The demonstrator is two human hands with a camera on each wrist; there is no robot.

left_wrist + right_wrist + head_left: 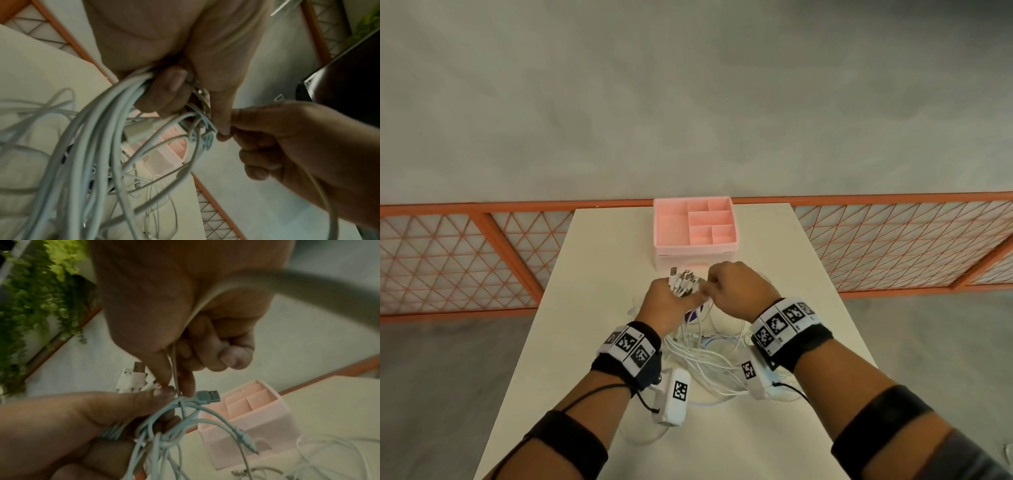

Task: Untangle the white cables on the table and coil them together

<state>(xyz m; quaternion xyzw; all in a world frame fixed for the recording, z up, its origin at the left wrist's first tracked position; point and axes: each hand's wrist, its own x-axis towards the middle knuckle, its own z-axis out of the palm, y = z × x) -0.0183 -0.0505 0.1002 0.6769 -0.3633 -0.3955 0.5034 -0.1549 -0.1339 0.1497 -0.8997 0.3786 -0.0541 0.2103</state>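
Observation:
A tangle of white cables lies on the white table and hangs from my hands. My left hand grips a bundle of cable ends, with several USB plugs sticking up out of the fist. In the left wrist view the bundled cables run down from the curled fingers. My right hand touches the left hand and pinches one thin cable between thumb and forefinger. A single USB plug juts out just below that pinch.
A pink compartment organiser stands at the far end of the table, just beyond my hands. An orange mesh fence runs behind the table on both sides. Green plants show in the right wrist view.

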